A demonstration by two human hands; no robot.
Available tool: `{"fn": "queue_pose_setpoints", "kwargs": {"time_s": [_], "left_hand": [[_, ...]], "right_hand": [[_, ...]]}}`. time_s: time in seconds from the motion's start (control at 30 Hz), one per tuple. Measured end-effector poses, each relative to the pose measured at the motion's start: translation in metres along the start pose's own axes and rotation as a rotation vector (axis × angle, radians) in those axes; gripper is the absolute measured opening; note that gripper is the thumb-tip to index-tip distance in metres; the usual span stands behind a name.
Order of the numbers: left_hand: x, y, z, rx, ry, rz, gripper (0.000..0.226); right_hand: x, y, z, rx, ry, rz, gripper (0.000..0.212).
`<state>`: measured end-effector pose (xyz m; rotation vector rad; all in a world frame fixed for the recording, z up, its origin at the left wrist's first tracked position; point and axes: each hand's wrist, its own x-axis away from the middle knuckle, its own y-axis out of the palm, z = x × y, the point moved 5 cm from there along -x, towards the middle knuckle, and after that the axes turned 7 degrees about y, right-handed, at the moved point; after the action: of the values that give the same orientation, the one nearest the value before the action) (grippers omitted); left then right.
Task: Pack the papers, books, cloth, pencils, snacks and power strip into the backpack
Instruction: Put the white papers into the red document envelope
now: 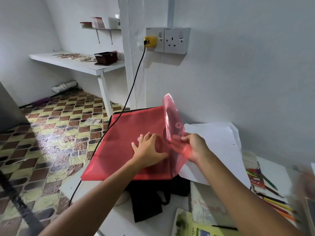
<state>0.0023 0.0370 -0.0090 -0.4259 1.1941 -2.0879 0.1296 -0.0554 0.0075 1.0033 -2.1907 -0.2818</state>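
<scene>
The right hand [192,147] pinches the lower edge of the red folder's flap [172,120], thumb on top and fingers behind the translucent plastic, holding the flap raised so the pocket mouth is exposed. The left hand [150,150] lies flat, fingers spread, pressing the red folder [122,138] down to keep it from sliding. The folder rests across the black backpack [153,198] on the white table [109,217]. White papers [216,147] lie just beside the flap, probably next to go in. Books [206,208] and coloured pencils [272,200] wait to the right. The book covers carry print, too blurred to read.
</scene>
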Motion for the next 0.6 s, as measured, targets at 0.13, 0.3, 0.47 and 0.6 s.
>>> {"fn": "queue_pose_setpoints", "kwargs": {"time_s": [0.13, 0.3, 0.47, 0.6], "left_hand": [[-0.002, -0.001, -0.003, 0.004, 0.029, 0.030, 0.066], [0.001, -0.006, -0.005, 0.097, 0.061, 0.130, 0.048], [0.002, -0.034, 0.004, 0.191, 0.089, 0.270, 0.066], [0.010, -0.045, 0.021, 0.214, 0.025, 0.123, 0.090]], "right_hand": [[0.003, 0.002, -0.012, 0.499, -0.047, 0.062, 0.016], [0.006, 0.005, -0.001, 0.311, 0.133, -0.099, 0.014], [0.005, 0.003, -0.006, -0.132, 0.125, -0.205, 0.039], [0.017, 0.016, -0.011, -0.348, 0.091, -0.360, 0.037]]}}
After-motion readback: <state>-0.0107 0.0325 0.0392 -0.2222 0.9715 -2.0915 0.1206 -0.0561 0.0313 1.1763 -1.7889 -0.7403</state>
